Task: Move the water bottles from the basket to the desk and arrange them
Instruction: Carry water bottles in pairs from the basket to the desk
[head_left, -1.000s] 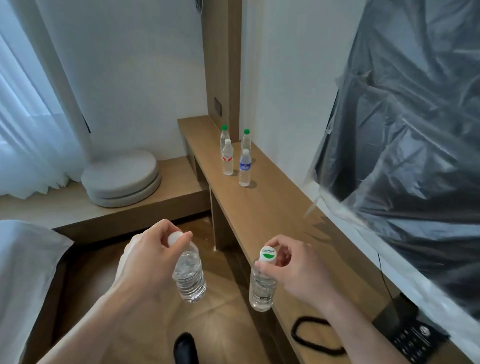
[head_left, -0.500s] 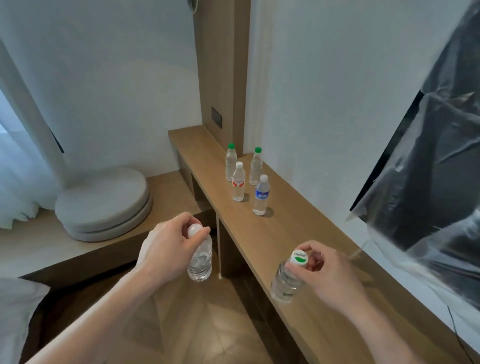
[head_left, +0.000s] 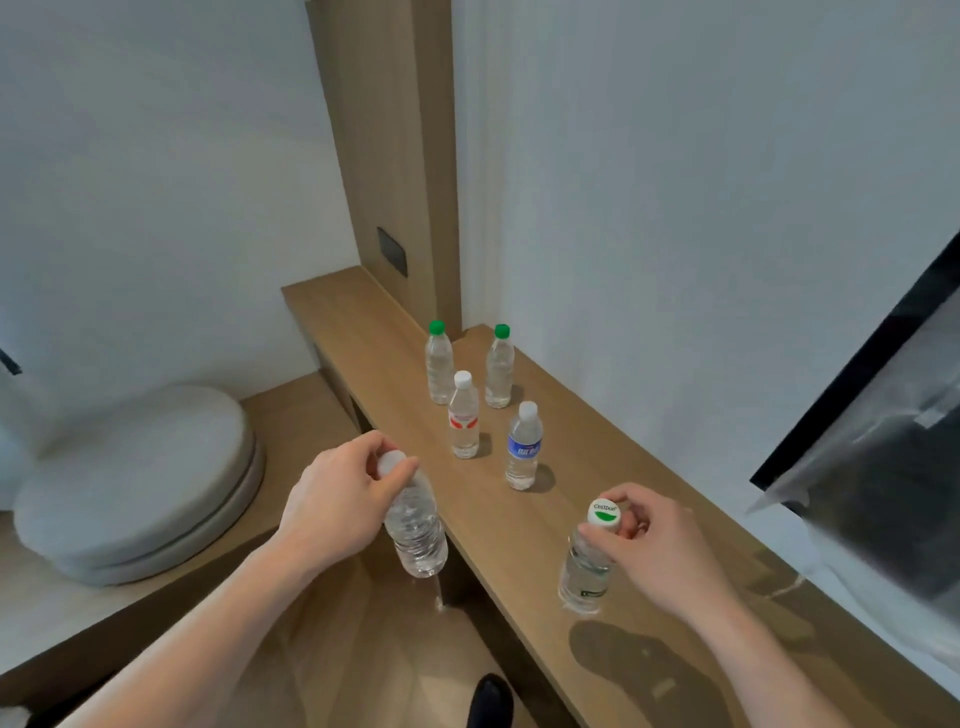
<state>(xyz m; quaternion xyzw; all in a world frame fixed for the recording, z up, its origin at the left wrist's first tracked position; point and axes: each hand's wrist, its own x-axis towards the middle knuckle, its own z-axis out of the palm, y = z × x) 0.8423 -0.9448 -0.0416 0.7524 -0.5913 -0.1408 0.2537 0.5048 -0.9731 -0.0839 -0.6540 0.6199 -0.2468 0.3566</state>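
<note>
Two hands, each pinching a clear bottle by the cap. Left hand (head_left: 337, 512) dangles a white-capped bottle (head_left: 415, 525) at the desk (head_left: 644, 691) edge; right hand (head_left: 654, 551) holds a green-marked bottle (head_left: 589, 564) above the desktop. Four water-filled bottles (head_left: 480, 400) stand upright farther along.

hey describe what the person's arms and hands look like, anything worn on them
Both forearms are bare up to the frame edge, with no sleeves in view. The left hand and right hand wear no gloves, and no watch or bracelet shows on either wrist. No ring can be made out on the fingers that show. No markings are visible on the arms.
</note>
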